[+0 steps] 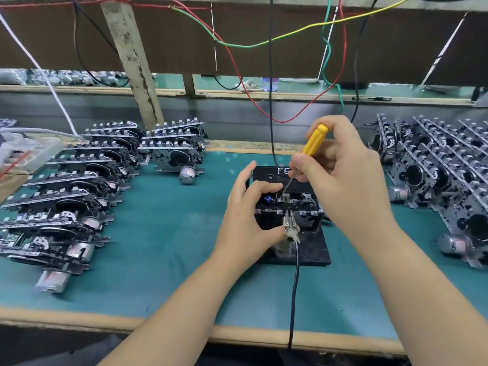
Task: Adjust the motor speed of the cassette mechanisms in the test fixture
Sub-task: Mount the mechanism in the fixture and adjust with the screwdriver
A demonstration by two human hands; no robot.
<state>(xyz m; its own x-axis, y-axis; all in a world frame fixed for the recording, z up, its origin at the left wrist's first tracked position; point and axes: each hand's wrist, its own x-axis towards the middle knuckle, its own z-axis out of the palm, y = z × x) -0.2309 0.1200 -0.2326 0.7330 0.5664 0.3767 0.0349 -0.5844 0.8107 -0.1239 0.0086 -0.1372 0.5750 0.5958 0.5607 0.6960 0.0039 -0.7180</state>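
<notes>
A black test fixture sits on the green mat in the middle of the bench, with a cassette mechanism seated in it. My left hand grips the mechanism's left side, its fingers curled over the top edge. My right hand holds a yellow-handled screwdriver, whose thin shaft slants down and left so that the tip meets the top of the mechanism. A metal clip with a black cable is attached at the fixture's front.
Several cassette mechanisms lie in stacked rows at the left, a small group stands behind them, and more are at the right. Red, green, yellow and black wires hang down behind. The bench's wooden front edge runs below.
</notes>
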